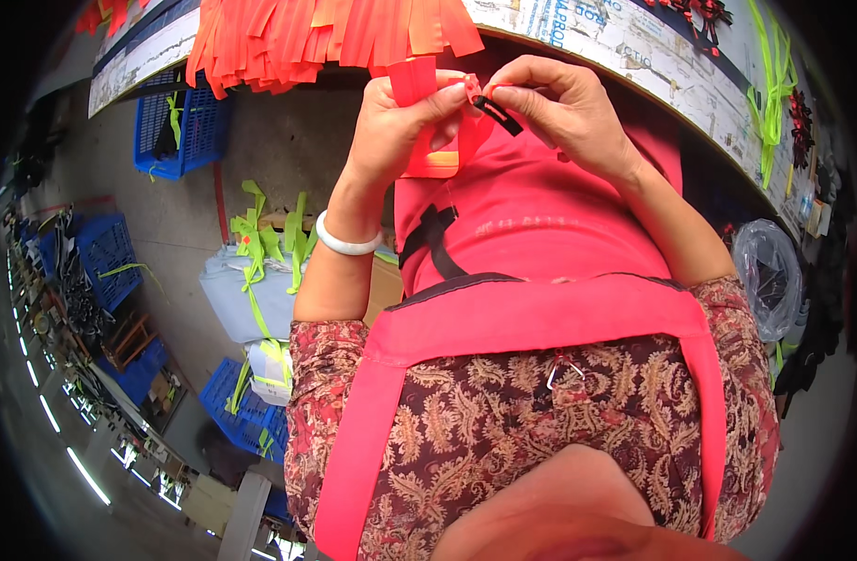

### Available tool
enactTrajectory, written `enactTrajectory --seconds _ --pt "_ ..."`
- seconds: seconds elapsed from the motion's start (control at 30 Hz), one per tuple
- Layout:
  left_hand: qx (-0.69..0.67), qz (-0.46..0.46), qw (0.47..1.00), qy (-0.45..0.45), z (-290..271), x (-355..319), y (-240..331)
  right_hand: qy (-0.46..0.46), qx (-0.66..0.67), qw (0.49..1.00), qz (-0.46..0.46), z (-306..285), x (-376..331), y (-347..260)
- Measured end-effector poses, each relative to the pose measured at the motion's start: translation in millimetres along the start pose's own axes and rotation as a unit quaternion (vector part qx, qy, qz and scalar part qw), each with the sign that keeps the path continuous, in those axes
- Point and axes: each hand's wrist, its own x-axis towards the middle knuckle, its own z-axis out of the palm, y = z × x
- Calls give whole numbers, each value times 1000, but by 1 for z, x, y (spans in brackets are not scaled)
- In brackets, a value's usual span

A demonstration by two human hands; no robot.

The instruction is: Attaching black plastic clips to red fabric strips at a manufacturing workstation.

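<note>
My left hand (396, 126) is closed, thumb and fingers pinching an orange-red strap (432, 166) that loops down against the apron. At the thumb tip sits a small red plastic piece (472, 88), with a short black piece (499, 117), perhaps a buckle or slider, angling away from it. Close by on the right, my right hand (573, 117) pinches the end of this small fitting between thumb and forefinger. The fingers cover part of it, so its exact kind cannot be made out.
A thick row of orange-red straps (326, 42) hangs over the table edge ahead. Neon-yellow straps (772, 93) lie at the table's right. Blue crates (171, 126) stand on the floor to the left, near a grey-covered stack (237, 294). A clear plastic bag (770, 280) hangs at right.
</note>
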Motion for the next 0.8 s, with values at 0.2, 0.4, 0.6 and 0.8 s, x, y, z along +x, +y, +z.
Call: enactTrajectory --seconds 0.2,0.4,0.6,0.8 --pt "-28 -51 998 -11 -4 -3 3 -9 10 998 65 0 3 1" --pt "-32 -53 998 -19 -7 -5 4 -22 31 995 88 3 4 -5" --pt "-40 -76 995 -55 -10 -7 2 -81 20 989 121 0 5 -4" --pt "-18 -102 992 -70 -10 -9 9 -108 21 983 150 -3 8 0"
